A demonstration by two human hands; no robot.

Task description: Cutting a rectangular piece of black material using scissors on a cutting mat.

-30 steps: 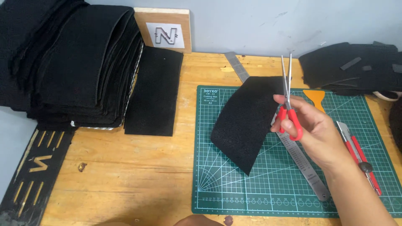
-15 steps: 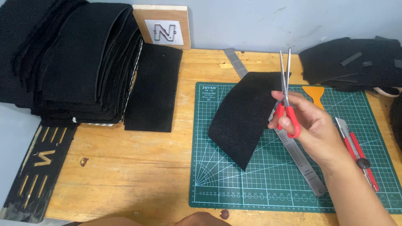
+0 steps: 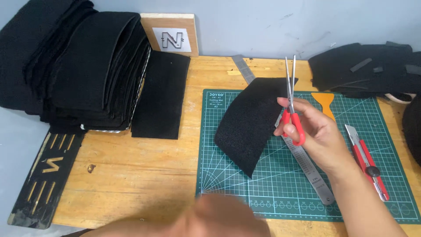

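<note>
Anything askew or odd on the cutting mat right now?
The black felt piece lies skewed on the green cutting mat, overlapping the steel ruler. The right hand holds red-handled scissors pointing up. Nothing spilled.

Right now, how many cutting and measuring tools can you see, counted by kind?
Scissors, red handles, in the right hand: 1
Utility knife, red: 1
Metal ruler: 1
Orange scraper: 1
Total: 4

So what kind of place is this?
Probably a craft or sewing workbench: a green cutting mat, stacked black fabric, and scissors in the right hand, plus a utility knife.
</note>
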